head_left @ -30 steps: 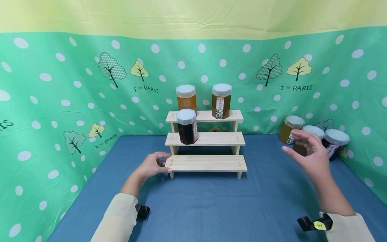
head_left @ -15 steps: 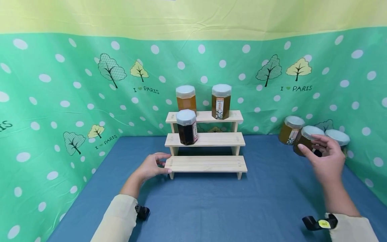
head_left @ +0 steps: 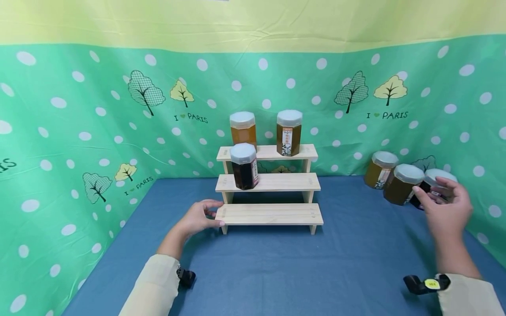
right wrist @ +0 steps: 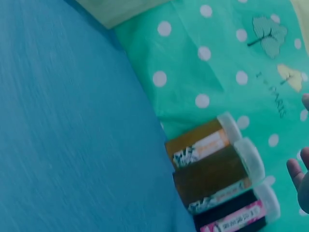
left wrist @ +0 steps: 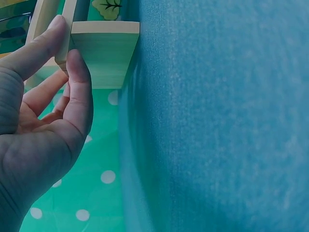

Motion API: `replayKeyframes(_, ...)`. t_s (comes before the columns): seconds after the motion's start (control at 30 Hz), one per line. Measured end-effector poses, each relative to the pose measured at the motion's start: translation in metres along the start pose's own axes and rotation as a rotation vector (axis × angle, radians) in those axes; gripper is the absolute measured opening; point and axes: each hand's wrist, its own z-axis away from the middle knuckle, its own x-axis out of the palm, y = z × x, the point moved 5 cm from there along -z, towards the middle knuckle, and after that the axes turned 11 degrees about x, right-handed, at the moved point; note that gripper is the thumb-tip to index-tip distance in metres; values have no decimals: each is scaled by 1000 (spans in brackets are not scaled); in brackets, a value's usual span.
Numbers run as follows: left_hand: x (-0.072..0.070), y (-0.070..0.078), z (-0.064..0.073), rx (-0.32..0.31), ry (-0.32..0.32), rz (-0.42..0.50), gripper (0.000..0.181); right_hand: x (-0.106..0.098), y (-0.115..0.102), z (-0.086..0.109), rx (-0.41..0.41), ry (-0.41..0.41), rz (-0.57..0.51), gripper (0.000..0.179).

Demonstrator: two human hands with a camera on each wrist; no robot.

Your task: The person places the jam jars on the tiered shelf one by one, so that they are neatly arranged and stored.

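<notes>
My left hand [head_left: 199, 217] pinches the left end of the lowest step of a three-step wooden stand [head_left: 270, 215]; in the left wrist view thumb and fingers [left wrist: 79, 89] meet around the plank's edge. On the right, my right hand [head_left: 450, 210] hovers over a dark jar with a pink label [right wrist: 236, 215], fingers spread and overlapping its white lid [head_left: 434, 173] in the head view. Only its fingertips [right wrist: 294, 171] show at the right wrist view's edge, apart from the lids. Two brown jars, a nearer one [head_left: 401, 186] and a farther one [head_left: 377, 171], stand beside the dark jar.
An amber jar [head_left: 243, 129] and a brown labelled jar [head_left: 289, 134] stand on the top step. Another dark jar [head_left: 243, 169] occupies the left of the middle step. A green dotted cloth [head_left: 189, 145] walls the blue table [head_left: 276, 272] at the back and sides.
My right hand has moved right, past the two brown jars, to the dark jar at the far right. My left hand stays at the stand, and the jars have not moved.
</notes>
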Motion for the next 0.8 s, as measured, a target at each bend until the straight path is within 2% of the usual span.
replayKeyframes(0.17,0,0,0,4,0,-2,59,-9,12,-15,110,12,59,48)
replayKeyframes(0.3,0,-1,0,3,0,1,59,-14,24,-24,130,50,170,52)
replayKeyframes(0.5,0,-1,0,-5,4,2,59,-19,42,-37,192,73,278,60)
replayKeyframes(0.8,0,-1,0,0,3,3,59,-23,59,-57,257,22,385,73)
